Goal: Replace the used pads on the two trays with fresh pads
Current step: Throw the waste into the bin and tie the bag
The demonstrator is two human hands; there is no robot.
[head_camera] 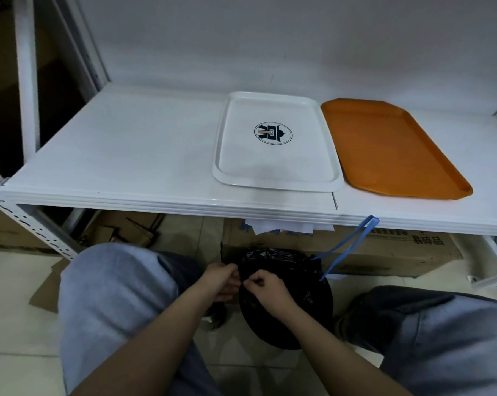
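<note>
my knees: bent and spread wide in grey-blue trousers [113, 295], one on each side of the picture, so I'm crouched low over the tiled floor [13, 281]

my arms: both forearms bare, running from the bottom edge up and inward to meet in the middle

my left hand [223, 282]: knuckles up, fingers curled in and pinching the near rim of the black bin bag [287, 298] (can't see the fingertips properly, they're tucked into the plastic)

my right hand [266, 287]: just beside the left one, nearly touching it, fingers clenched on the same bit of bag edge, thumb side toward the left hand

black bin bag: sits on the floor between my knees, crinkled open at the top

blue strap [347, 247]: loops from the right side of the bag up to the front edge of the shelf

cardboard box [398, 250]: behind the bag, under the shelf, some white paper [287, 227] sticking out above it

shelf [113, 144]: white board on a white metal rack, further back and above

white tray [276, 144]: on the shelf, right of centre, round dark logo in the middle, no pad on it that I can make out

orange tray [393, 147]: just right of the white one, edges almost touching, angled a little, bare too

wall [270, 38]: plain grey-white, behind everything
</note>
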